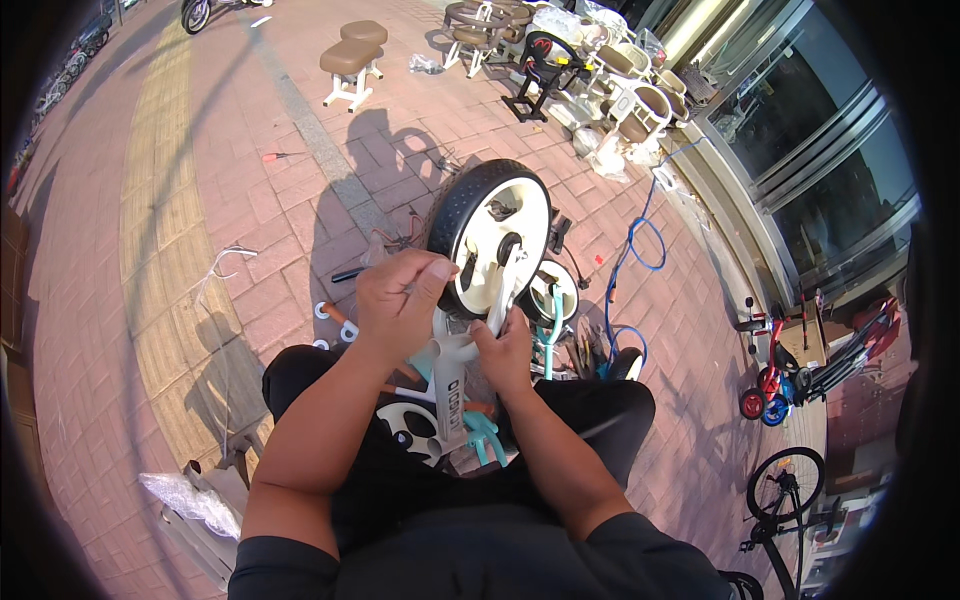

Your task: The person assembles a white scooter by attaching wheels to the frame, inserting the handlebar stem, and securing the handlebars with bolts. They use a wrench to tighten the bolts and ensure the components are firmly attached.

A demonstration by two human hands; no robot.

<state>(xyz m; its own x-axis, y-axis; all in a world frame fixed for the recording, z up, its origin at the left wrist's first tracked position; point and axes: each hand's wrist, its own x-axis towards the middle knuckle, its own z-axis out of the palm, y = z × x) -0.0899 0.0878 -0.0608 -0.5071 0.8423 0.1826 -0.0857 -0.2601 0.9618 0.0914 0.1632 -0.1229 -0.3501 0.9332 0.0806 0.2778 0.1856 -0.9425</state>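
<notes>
A wheel (520,215) with a black knobby tire and a cream hub disc stands upright in front of me. It sits at the end of a white fork (508,290), joined to a white frame tube (449,390) between my knees. My right hand (505,350) is closed round the fork just below the wheel. At the wheel's left edge is my left hand (400,300), fingers curled in and thumb tip against the tire side; whatever those fingers hold is hidden. Beneath lie a smaller wheel (556,290), a teal frame part (485,440) and a black-and-white wheel (405,430).
A blue hose (632,240) snakes over the brick paving at right. A brown padded stool (352,60) stands ahead, with a heap of white and brown seats (640,100) beyond. Small bikes (775,370) and a black bicycle (785,490) are at far right; bubble wrap (195,500) lies left.
</notes>
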